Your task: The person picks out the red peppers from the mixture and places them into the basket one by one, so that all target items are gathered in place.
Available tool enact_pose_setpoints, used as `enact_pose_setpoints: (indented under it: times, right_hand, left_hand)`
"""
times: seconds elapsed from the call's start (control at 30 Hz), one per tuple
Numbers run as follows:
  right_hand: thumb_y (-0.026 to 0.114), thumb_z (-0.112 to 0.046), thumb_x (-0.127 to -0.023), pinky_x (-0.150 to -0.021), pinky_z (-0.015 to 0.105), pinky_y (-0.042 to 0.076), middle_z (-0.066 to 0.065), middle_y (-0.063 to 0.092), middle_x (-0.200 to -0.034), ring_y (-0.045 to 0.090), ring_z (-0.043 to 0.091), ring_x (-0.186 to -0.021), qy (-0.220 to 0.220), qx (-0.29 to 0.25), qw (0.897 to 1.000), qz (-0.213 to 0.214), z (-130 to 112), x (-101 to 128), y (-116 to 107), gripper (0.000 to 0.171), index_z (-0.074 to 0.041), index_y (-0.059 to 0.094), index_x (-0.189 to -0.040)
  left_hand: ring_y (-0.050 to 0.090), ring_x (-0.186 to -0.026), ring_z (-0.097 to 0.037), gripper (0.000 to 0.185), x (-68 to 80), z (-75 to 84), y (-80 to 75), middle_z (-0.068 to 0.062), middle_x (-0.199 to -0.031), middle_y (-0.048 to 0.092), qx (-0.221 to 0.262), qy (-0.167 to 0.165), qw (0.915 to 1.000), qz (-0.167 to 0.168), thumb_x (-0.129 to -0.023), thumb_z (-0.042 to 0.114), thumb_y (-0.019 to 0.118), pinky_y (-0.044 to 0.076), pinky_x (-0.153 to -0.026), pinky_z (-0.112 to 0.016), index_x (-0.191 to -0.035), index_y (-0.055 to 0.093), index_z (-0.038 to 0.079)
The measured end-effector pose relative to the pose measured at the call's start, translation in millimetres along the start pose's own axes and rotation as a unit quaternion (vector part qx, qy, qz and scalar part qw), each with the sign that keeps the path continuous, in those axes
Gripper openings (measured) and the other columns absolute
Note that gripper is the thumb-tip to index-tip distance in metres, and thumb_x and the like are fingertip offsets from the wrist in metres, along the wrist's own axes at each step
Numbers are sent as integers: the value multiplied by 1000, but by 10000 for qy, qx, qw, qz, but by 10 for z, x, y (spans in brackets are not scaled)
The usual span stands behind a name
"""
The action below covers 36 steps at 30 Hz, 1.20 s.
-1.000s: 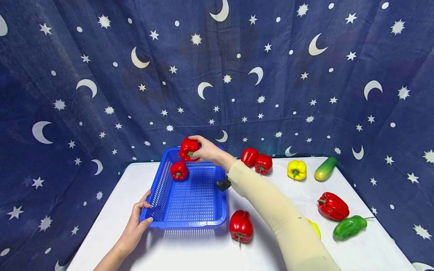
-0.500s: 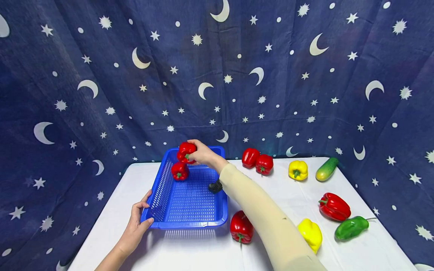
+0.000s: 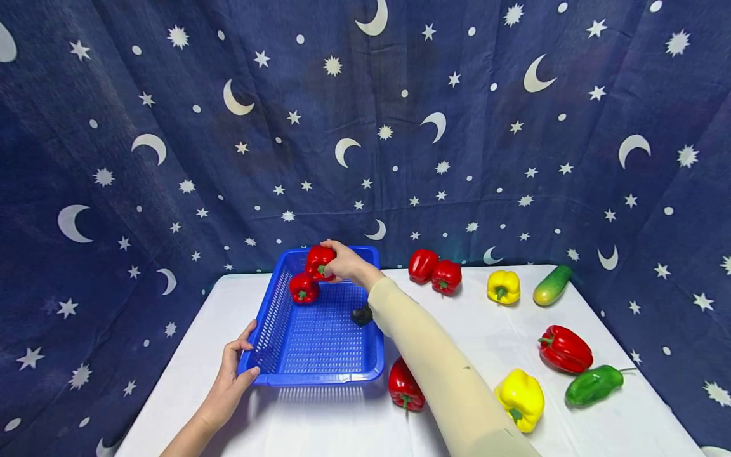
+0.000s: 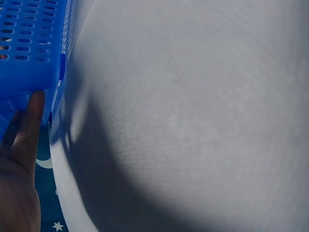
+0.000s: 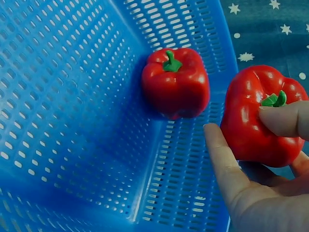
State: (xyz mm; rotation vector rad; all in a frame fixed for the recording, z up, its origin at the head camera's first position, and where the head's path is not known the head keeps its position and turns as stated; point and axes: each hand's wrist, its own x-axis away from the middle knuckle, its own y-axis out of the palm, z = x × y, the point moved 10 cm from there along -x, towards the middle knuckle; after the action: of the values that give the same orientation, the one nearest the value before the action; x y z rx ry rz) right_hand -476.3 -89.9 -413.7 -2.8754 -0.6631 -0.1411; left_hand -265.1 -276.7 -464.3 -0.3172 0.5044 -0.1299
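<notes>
A blue plastic basket (image 3: 320,379) with slotted walls stands on the white table. My right hand (image 3: 349,263) grips a red bell pepper (image 3: 320,261) over the basket's back part. In the right wrist view the thumb lies beside the green stem of the held bell pepper (image 5: 256,125), and one finger points along its side. Another red bell pepper (image 5: 176,84) lies inside the basket at its wall, just beside the held one. My left hand (image 3: 228,384) holds the basket's front left corner, thumb on the front rim and fingers at the side rim.
Right of the basket lie a red bell pepper (image 3: 405,386) partly behind the sleeve, two more red ones near the back edge, yellow bell peppers (image 3: 504,287), a green-yellow cucumber-like vegetable (image 3: 551,285), a red pepper (image 3: 565,349) and a green pepper (image 3: 595,385). A star-patterned cloth (image 3: 365,127) hangs behind.
The right hand with its red bell pepper has come down lower into the back of the basket, shifting left, then slightly right. The left hand stays on the corner.
</notes>
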Motion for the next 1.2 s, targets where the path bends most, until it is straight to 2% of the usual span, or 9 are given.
enact_pose_setpoints:
  times: [0.1,0.2,0.43,0.57,0.9,1.2]
  right_hand:
    - [57,16,-73,-78,48,50,9,30,-143,47,36,-109,72,-61,10000,6,53,-30,7,78,-19,38,-139]
    - [57,15,-72,-78,49,50,14,34,-137,49,37,-107,142,-49,9999,36,95,-46,10,76,-19,39,-137]
    - [58,15,-72,-75,47,51,15,37,-132,52,35,-100,212,4,9995,228,152,-48,-24,70,-19,42,-131]
    - [56,17,-72,-78,50,49,17,36,-132,53,35,-97,281,6,9991,321,189,-43,-48,70,-17,41,-132]
    - [56,18,-71,-78,52,49,18,34,-132,51,37,-99,460,74,9982,378,317,-65,-61,70,-15,41,-131]
    - [57,17,-74,-75,49,50,16,38,-130,49,35,-101,529,537,9961,449,403,-73,-73,68,-15,41,-132]
  left_hand:
    - [12,-140,-19,38,4,4,0,-13,-153,11,38,96,9999,-26,-85,-10,47,20,-101,-14,-115,24,-7]
    - [13,-139,-19,37,9,-8,-4,-14,-153,11,24,147,9999,-29,-86,-10,47,20,-101,-14,-115,24,-7]
    - [14,-139,-20,37,19,-40,-3,-13,-153,11,43,70,10000,-3,-86,-8,48,21,-101,-14,-114,24,-7]
    - [14,-139,-19,36,15,-21,-6,-15,-153,11,16,174,9998,-11,-85,-8,47,21,-101,-14,-114,24,-8]
    - [14,-139,-20,36,12,-27,8,-15,-153,10,133,146,9998,-59,-86,-10,46,22,-101,-15,-114,24,-8]
    - [14,-139,-18,37,3,-11,14,-14,-154,9,153,56,9998,-92,-87,-9,45,22,-100,-14,-115,23,-7]
